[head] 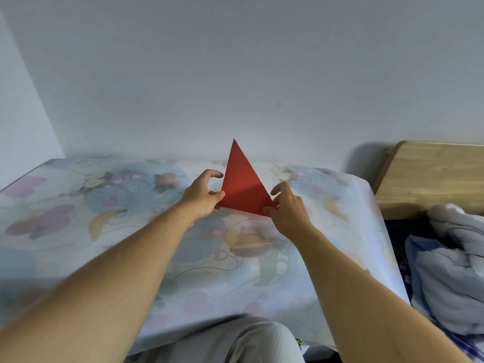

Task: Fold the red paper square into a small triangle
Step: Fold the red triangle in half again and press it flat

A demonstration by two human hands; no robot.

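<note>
The red paper (pixel 242 183) has the shape of a triangle and stands raised above the table, its top point up toward the wall. My left hand (pixel 204 195) pinches its lower left corner between thumb and fingers. My right hand (pixel 286 209) pinches its lower right corner. The lower right part of the paper is in shadow.
The table (pixel 104 205) wears a pale flowered cloth and stands against a grey-white wall. A wooden headboard (pixel 429 176) and crumpled blue-grey bedding (pixel 450 263) lie to the right. My knee in light trousers (pixel 248 341) is at the table's front edge.
</note>
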